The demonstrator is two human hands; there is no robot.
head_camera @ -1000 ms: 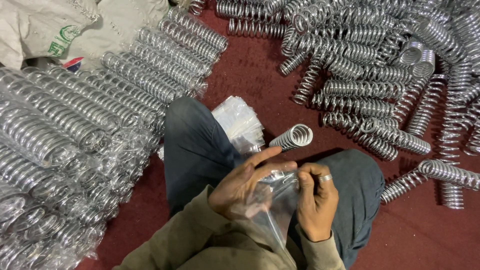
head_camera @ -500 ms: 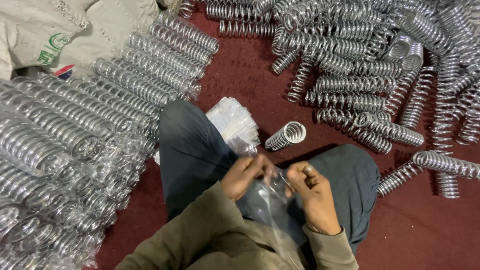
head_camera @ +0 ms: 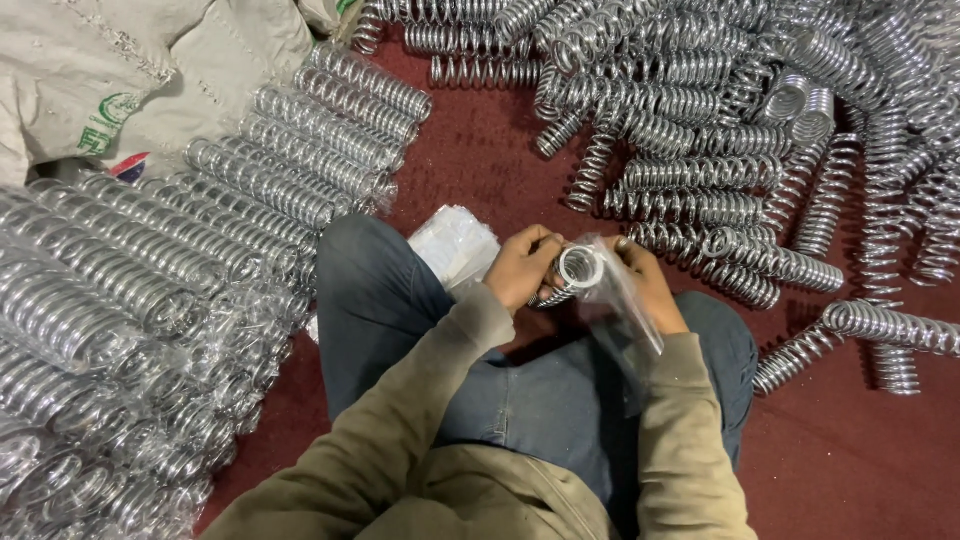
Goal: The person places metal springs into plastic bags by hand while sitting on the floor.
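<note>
A person sits on the floor with legs crossed, in blue jeans [head_camera: 540, 400] and a green-brown top with long sleeves [head_camera: 420, 420]. Both hands are up in front, above the lap. The left hand [head_camera: 520, 268] has its fingers curled tight around a shiny metal spring [head_camera: 575, 272], whose round open end faces up at the camera. The right hand [head_camera: 645, 280] pinches the top of a thin clear plastic bag [head_camera: 625, 310], and the bag hangs down over the right wrist and the knee. The spring sits right at the mouth of the bag, between the two hands; how far inside it is cannot be told. Just past the left knee lies a small stack of clear bags [head_camera: 455, 245] on the dark red floor [head_camera: 850, 470]. On the left side there is a big pile of springs already wrapped in shiny bags [head_camera: 150, 290], laid side by side in rows. Farther away on the right and along the top lies a loose heap of bare springs [head_camera: 720, 130], pointing every which way. In the far left corner rests a pale cloth sack [head_camera: 130, 80] with some colored print on it.
</note>
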